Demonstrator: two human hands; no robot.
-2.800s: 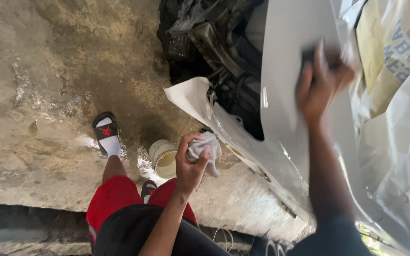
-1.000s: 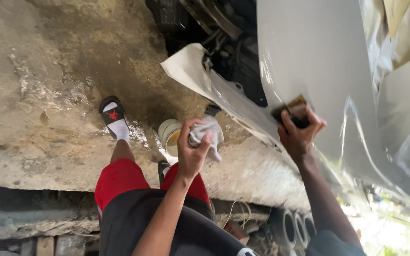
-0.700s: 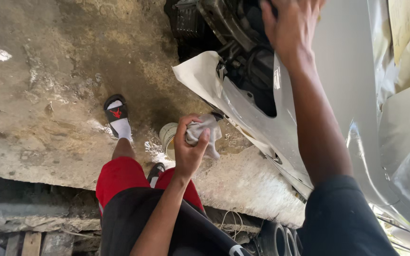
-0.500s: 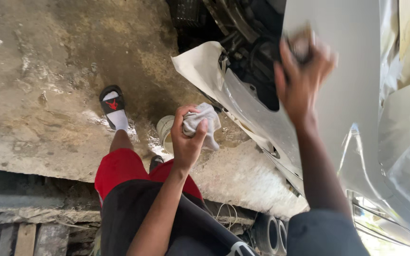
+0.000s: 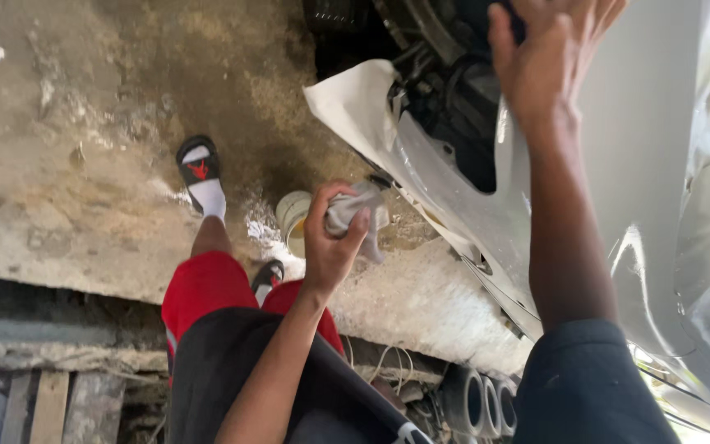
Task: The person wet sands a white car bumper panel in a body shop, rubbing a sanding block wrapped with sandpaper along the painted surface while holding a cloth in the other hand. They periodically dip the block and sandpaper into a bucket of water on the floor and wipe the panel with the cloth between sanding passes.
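Note:
My left hand [image 5: 326,247] is closed around a crumpled grey-white rag [image 5: 359,215], held in the air above the concrete ground. My right hand [image 5: 548,66] reaches up and presses against a white car body panel [image 5: 634,148] near the top edge of the view. A dark sanding pad [image 5: 519,15] shows only partly under its fingers. Left of that hand lies the dark open engine area [image 5: 445,90], bordered by a torn pale panel edge [image 5: 351,103].
A small pale bucket [image 5: 292,220] stands on the rough concrete ground [image 5: 84,99] just below the rag. My foot in a white sock and black sandal [image 5: 199,173] is to its left. Grey pipes [image 5: 470,399] and wooden planks [image 5: 39,407] lie at the bottom.
My right hand has swept down and up the white panel and now sits higher, at the top edge. My left hand keeps the rag in about the same place.

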